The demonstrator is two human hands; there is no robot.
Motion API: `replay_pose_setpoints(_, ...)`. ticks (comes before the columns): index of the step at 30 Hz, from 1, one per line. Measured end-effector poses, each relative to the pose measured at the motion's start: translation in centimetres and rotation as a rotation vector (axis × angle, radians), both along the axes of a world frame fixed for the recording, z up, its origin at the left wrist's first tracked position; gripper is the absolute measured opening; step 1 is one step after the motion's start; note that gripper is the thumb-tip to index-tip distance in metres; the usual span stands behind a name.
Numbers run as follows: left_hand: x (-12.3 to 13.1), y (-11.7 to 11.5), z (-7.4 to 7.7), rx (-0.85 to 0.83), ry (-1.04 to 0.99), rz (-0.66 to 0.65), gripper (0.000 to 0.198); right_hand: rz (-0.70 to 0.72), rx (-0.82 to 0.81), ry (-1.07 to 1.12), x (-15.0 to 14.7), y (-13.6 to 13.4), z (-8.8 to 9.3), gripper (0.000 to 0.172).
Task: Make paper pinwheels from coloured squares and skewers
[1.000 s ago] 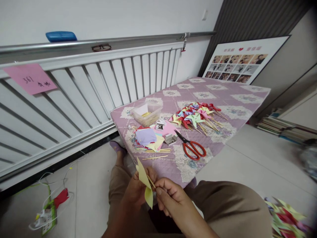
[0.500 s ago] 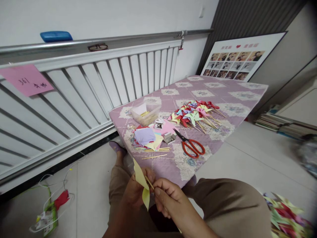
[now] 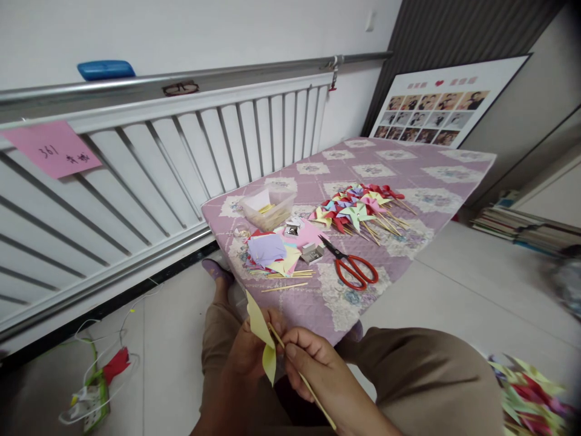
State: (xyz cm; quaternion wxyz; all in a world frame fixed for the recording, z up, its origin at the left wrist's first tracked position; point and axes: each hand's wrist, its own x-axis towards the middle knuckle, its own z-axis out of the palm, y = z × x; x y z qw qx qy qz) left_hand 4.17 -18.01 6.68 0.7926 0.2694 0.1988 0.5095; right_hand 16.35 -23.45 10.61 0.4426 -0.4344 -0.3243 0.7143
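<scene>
A yellow paper pinwheel (image 3: 259, 327) is held edge-on above my lap. Behind it, my left hand (image 3: 249, 346) grips the paper, its fingers partly hidden by the blades. Between thumb and fingers, my right hand (image 3: 313, 363) pinches a thin wooden stick (image 3: 319, 402). The upper end of that stick meets the pinwheel's back near its middle; the exact joint is too small to make out. In front of my hands on the table lie loose wooden sticks (image 3: 285, 287), a stack of coloured paper pieces (image 3: 267, 249) and a small open box (image 3: 312, 254).
Red-handled scissors (image 3: 356, 272) lie on the cloth-covered table (image 3: 297, 309). Beyond them is a pile of finished pinwheels (image 3: 356, 212), with a clear plastic box (image 3: 267, 209) of sticks to its left. More pinwheels (image 3: 531, 393) are at lower right, and a power strip (image 3: 96, 402) with cords is on the floor.
More of the stick's lower end shows below my right hand. Both hands keep their hold on the pinwheel and stick, and the whole view has shifted slightly.
</scene>
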Motion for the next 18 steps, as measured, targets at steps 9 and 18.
replay_pose_setpoints(9,0.17,0.14,0.45,-0.015,0.029,0.026,0.036,-0.004,0.004,-0.026,0.0,0.03,-0.2,0.035)
replay_pose_setpoints(18,0.0,0.11,-0.1,0.031,0.035,0.085,0.036,0.015,0.107,-0.139,-0.12,-0.08,-0.34,0.034)
